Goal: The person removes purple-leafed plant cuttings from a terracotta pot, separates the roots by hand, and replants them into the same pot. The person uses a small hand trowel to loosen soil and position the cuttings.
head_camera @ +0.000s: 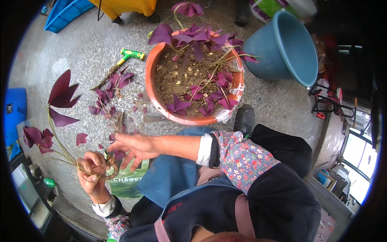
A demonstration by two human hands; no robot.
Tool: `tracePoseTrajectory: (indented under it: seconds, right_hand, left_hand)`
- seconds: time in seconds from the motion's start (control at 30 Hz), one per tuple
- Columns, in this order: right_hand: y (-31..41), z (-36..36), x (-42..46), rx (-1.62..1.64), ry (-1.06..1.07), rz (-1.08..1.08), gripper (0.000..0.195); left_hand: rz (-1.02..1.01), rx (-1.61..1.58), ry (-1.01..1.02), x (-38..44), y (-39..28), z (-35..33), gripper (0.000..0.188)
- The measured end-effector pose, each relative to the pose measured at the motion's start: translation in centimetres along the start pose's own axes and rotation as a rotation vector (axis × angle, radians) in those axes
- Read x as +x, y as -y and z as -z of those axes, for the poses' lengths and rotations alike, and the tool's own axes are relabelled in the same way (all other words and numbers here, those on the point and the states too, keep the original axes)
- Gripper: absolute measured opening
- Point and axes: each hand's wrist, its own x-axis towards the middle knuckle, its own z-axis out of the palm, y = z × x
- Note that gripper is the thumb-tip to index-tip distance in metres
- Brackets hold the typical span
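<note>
My left hand [91, 173] pinches the stems of a purple shamrock plant [62, 145]. Its dark purple leaves spread up and left. From the other side of the fingers hangs a knobbly brown rhizome [113, 169]. Beside that rhizome my right hand [137, 148] has its fingers apart; whether a fingertip touches the plant cannot be made out. Beyond it stands a round terracotta-coloured pot [150, 72] of brown soil [172, 78], pale bits scattered on top. More purple shamrock leaves [196, 37] droop over its far rim, and others lie on the soil at the near right.
Pulled leaves and stems [113, 83] litter the floor left of the pot, beside a green-handled hand tool [130, 55]. A blue-grey bucket [269, 51] leans at the right. A green printed bag [127, 178] lies below my hands. A yellow container [130, 7] is at the top.
</note>
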Motion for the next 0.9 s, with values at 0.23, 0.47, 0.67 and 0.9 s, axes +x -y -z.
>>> tracePoseTrajectory:
  seconds: [0.23, 0.47, 0.67, 0.9]
  right_hand:
    - [2.9, -1.1, -1.9, 0.002, 0.153, 0.081, 0.078]
    - [4.0, -1.7, -3.7, -0.064, 0.078, 0.147, 0.068]
    - [4.5, -1.6, -3.3, -0.124, 0.0, 0.236, 0.062]
    - [5.2, -1.3, -3.6, -0.22, -0.057, 0.29, 0.058]
  left_hand:
    - [-0.037, 0.156, -0.033, 0.6, 0.4, -1.6, 0.025]
    - [-0.034, 0.335, -0.064, 0.9, 0.0, -2.4, 0.023]
    - [-0.037, 0.487, -0.026, 1.0, -0.7, -0.6, 0.022]
    - [0.019, 0.482, -0.126, 0.9, -0.7, -2.0, 0.026]
